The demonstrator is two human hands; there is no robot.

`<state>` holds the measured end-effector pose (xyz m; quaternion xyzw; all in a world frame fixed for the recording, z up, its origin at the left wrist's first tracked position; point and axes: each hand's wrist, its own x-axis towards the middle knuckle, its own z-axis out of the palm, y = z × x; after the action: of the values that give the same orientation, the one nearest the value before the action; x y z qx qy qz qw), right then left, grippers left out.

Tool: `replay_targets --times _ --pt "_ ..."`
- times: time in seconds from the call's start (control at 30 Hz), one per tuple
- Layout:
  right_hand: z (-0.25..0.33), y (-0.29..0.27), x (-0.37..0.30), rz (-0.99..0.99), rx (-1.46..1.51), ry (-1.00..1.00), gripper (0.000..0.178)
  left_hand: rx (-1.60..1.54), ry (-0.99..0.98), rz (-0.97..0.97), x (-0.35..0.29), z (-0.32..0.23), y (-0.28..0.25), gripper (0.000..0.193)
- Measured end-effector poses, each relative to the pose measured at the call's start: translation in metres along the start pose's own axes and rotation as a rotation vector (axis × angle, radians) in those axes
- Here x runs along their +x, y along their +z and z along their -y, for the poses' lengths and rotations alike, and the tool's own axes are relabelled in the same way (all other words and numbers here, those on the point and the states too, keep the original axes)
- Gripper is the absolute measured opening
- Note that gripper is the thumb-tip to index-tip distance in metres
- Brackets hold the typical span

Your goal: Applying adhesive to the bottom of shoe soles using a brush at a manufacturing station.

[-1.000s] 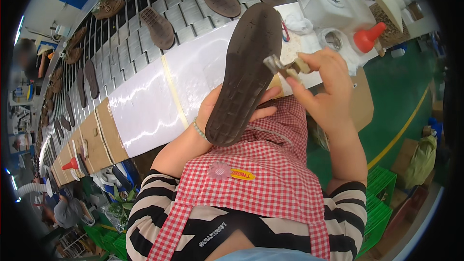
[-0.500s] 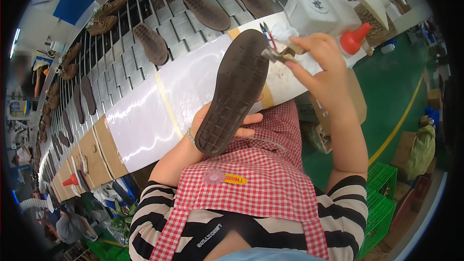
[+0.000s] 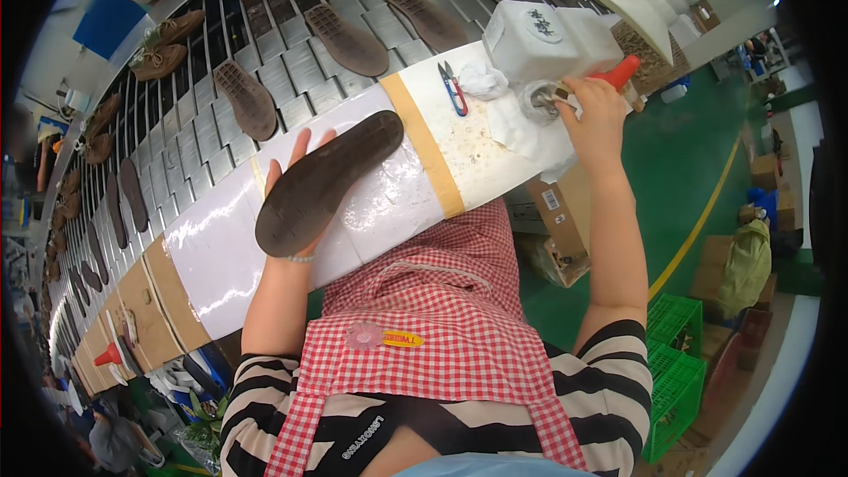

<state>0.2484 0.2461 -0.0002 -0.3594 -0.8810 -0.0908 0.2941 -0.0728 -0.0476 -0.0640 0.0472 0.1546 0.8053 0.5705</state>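
A dark brown shoe sole (image 3: pixel 331 181) lies across my left hand (image 3: pixel 300 147), tilted, its broad end near the wrist. The fingers stick out beyond its far edge, and the palm is hidden underneath. Further right, the fingers of my right hand (image 3: pixel 597 119) pinch a small brown-and-metal piece. Its exact kind is hard to make out. That hand is at the rim of a clear round container (image 3: pixel 537 102) on the white table end. Thread snips (image 3: pixel 453 88) with red and blue handles lie left of the container, beside a crumpled white wad (image 3: pixel 483 81).
A white plastic jug (image 3: pixel 533 40) and a red nozzle-shaped bottle top (image 3: pixel 618 73) stand behind my right hand. Beyond the work table (image 3: pixel 380 212), a slatted metal conveyor (image 3: pixel 199 137) carries soles and brown shoes. A white funnel-ended duct (image 3: pixel 632 18) overhangs the far right.
The sole has moved left with my left hand, away from my body and over the table. My right hand has drawn away from the sole to the container, still pinching the small piece.
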Motion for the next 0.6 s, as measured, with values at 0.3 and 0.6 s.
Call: replay_targets --times 0.3,0.6 --pt "-0.015 -0.003 0.008 0.174 0.032 -0.029 0.038 -0.134 -0.351 0.021 -0.034 0.014 0.005 0.078" --pt "0.034 -0.039 -0.009 0.173 0.931 0.457 0.046 -0.293 -0.269 -0.029 -0.008 0.044 0.032 0.068"
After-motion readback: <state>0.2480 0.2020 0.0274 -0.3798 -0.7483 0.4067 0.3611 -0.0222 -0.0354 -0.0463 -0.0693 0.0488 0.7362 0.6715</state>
